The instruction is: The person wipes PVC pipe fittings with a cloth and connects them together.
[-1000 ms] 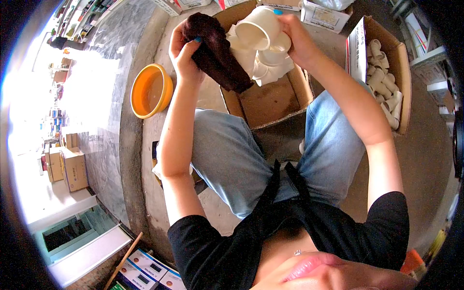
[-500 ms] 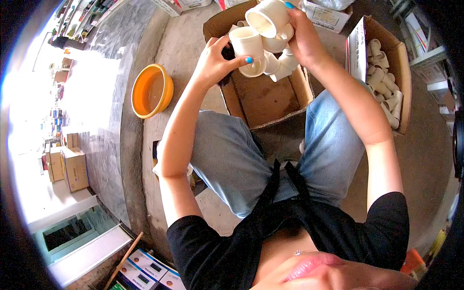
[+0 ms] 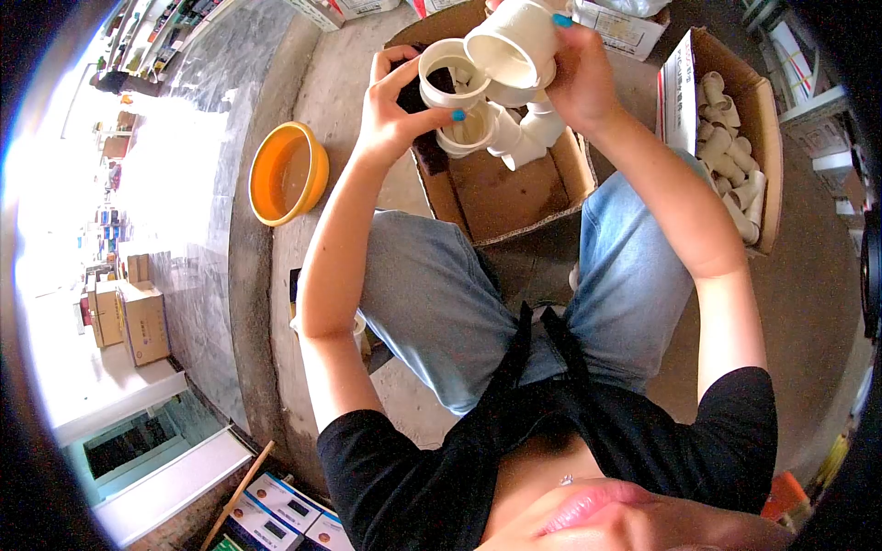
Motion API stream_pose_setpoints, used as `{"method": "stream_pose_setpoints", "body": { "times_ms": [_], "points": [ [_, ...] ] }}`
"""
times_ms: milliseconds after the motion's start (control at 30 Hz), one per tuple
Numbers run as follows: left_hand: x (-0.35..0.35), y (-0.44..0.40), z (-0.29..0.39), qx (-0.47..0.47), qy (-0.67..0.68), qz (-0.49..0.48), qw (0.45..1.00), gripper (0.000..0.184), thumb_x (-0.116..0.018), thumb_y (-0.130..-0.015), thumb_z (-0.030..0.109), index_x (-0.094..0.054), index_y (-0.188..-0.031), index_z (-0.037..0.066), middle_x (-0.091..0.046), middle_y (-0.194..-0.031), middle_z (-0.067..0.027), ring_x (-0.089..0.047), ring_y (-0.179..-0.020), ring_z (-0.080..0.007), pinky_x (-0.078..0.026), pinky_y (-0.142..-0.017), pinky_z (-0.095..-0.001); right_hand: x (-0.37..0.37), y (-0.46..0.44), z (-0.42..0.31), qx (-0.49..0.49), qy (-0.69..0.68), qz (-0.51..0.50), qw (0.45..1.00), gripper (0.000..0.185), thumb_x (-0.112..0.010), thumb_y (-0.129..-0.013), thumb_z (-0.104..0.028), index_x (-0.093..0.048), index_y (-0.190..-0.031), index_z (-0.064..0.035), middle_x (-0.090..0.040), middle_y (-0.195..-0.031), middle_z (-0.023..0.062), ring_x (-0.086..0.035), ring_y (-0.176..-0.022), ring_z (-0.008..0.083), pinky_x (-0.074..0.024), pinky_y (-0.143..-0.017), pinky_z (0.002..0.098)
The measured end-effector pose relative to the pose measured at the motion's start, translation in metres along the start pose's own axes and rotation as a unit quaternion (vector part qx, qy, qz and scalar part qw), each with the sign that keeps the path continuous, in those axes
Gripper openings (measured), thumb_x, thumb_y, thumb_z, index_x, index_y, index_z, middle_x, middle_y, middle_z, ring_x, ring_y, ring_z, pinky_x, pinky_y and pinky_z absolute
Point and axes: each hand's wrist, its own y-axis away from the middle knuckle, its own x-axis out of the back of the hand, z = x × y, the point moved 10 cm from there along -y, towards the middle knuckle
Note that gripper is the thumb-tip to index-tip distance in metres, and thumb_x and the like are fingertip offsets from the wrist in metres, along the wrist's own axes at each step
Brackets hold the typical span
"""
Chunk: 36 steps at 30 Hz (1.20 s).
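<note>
My left hand (image 3: 390,115) is closed around a white plastic pipe fitting (image 3: 441,96), thumb on its outside and its round opening turned toward me. A dark cloth or pad (image 3: 430,151) lies between that hand and the fitting, part of it hanging below the palm. My right hand (image 3: 585,83) grips another white pipe fitting (image 3: 514,46), tilted with its wide mouth facing down-left. The two fittings are close together; whether they touch I cannot tell. More white fittings (image 3: 528,138) show just beneath, above an open cardboard box (image 3: 501,197).
To the right stands a second cardboard box (image 3: 767,156) holding several white pipe fittings (image 3: 726,151). An orange basin (image 3: 289,174) sits on the floor at left. Printed boxes (image 3: 285,510) and a wooden stick (image 3: 239,491) are at lower left. My knees flank the near box.
The left fitting has turned so its opening faces me more, and the left hand has shifted slightly left. More dark cloth shows beneath. The right fitting has tilted a little.
</note>
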Motion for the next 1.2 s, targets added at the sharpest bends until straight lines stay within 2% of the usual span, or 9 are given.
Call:
{"method": "stream_pose_setpoints", "body": {
  "times_ms": [100, 267, 400, 467, 533, 733, 867, 967, 1200],
  "points": [
    [0.000, 0.001, -0.007, 0.043, 0.076, -0.003, 0.996, 0.058, -0.075, -0.051, 0.026, -0.061, -0.102, 0.002, -0.045, -0.107, -0.0112, -0.045, -0.102, -0.0240, -0.034, -0.092, -0.0338, 0.013, 0.000, 0.011, -0.059, -0.068, 0.044, 0.995, 0.050, -0.036, -0.083, -0.033, -0.044, -0.119, 0.0009, -0.050, -0.121, 0.0085, -0.047, -0.110, 0.0192, -0.0330, -0.096, 0.0310],
    [0.004, 0.000, -0.014, 0.036, 0.116, 0.020, 0.992, 0.065, -0.070, -0.050, 0.037, -0.060, -0.099, -0.004, -0.045, -0.106, -0.0120, -0.046, -0.100, -0.0238, -0.035, -0.089, -0.0329, -0.012, -0.008, -0.025, 0.063, 0.168, -0.033, 0.983, 0.034, -0.050, -0.079, -0.017, -0.046, -0.111, -0.0043, -0.053, -0.105, 0.0065, -0.051, -0.100, 0.0200, -0.0390, -0.088, 0.0310],
    [-0.007, 0.001, -0.010, 0.043, 0.055, -0.005, 0.998, 0.064, -0.070, -0.050, 0.035, -0.060, -0.100, -0.005, -0.046, -0.103, -0.0105, -0.047, -0.100, -0.0231, -0.037, -0.088, -0.0330, -0.058, 0.002, -0.039, 0.221, 0.480, -0.179, 0.830, 0.052, -0.048, -0.081, -0.034, -0.042, -0.124, -0.0058, -0.050, -0.119, 0.0091, -0.046, -0.110, 0.0186, -0.0350, -0.096, 0.0341],
    [-0.019, 0.003, -0.009, 0.043, 0.044, -0.032, 0.998, 0.064, -0.070, -0.050, 0.035, -0.060, -0.100, -0.004, -0.047, -0.102, -0.0103, -0.047, -0.100, -0.0238, -0.037, -0.088, -0.0328, -0.066, 0.010, -0.009, 0.107, 0.494, -0.266, 0.821, 0.064, -0.066, -0.072, -0.024, -0.038, -0.128, -0.0110, -0.051, -0.118, 0.0089, -0.048, -0.108, 0.0186, -0.0358, -0.096, 0.0346],
    [-0.024, 0.004, -0.013, 0.071, 0.058, -0.032, 0.995, 0.061, -0.069, -0.054, 0.034, -0.059, -0.100, -0.005, -0.047, -0.103, -0.0101, -0.048, -0.100, -0.0227, -0.036, -0.088, -0.0318, -0.071, 0.016, -0.003, 0.178, 0.549, -0.256, 0.776, 0.064, -0.074, -0.064, -0.027, -0.046, -0.119, -0.0119, -0.057, -0.109, 0.0129, -0.057, -0.097, 0.0242, -0.0433, -0.085, 0.0351],
    [-0.025, 0.004, -0.024, 0.147, 0.162, -0.086, 0.972, 0.067, -0.071, -0.062, 0.048, -0.058, -0.101, -0.004, -0.050, -0.100, -0.0127, -0.049, -0.100, -0.0245, -0.037, -0.089, -0.0340, -0.055, 0.005, 0.000, 0.084, 0.448, -0.197, 0.868, 0.054, -0.076, -0.060, -0.023, -0.052, -0.107, -0.0110, -0.063, -0.094, 0.0111, -0.062, -0.084, 0.0258, -0.0473, -0.077, 0.0352],
    [-0.029, 0.015, -0.025, 0.085, -0.125, -0.168, 0.974, 0.072, -0.075, -0.055, 0.049, -0.058, -0.103, -0.002, -0.051, -0.102, -0.0180, -0.051, -0.099, -0.0311, -0.040, -0.086, -0.0366, -0.051, 0.010, -0.009, 0.104, 0.508, -0.153, 0.841, 0.054, -0.076, -0.059, -0.020, -0.052, -0.106, -0.0107, -0.062, -0.091, 0.0093, -0.061, -0.082, 0.0212, -0.0471, -0.075, 0.0329],
    [-0.039, 0.016, -0.021, 0.121, -0.166, -0.182, 0.961, 0.072, -0.078, -0.050, 0.044, -0.057, -0.107, 0.005, -0.048, -0.105, -0.0163, -0.047, -0.102, -0.0312, -0.040, -0.088, -0.0374, -0.035, 0.000, -0.008, 0.091, 0.421, -0.129, 0.893, 0.054, -0.078, -0.058, -0.018, -0.053, -0.105, -0.0100, -0.062, -0.089, 0.0084, -0.060, -0.081, 0.0196, -0.0466, -0.074, 0.0305],
    [-0.046, 0.012, -0.010, 0.042, -0.193, -0.092, 0.976, 0.072, -0.078, -0.052, 0.040, -0.053, -0.112, 0.008, -0.040, -0.111, -0.0186, -0.039, -0.105, -0.0355, -0.036, -0.091, -0.0425, -0.042, 0.003, -0.007, 0.064, 0.445, -0.149, 0.881, 0.055, -0.070, -0.068, -0.002, -0.045, -0.117, -0.0078, -0.054, -0.107, 0.0056, -0.056, -0.095, 0.0138, -0.0473, -0.082, 0.0282]
  ]
}}
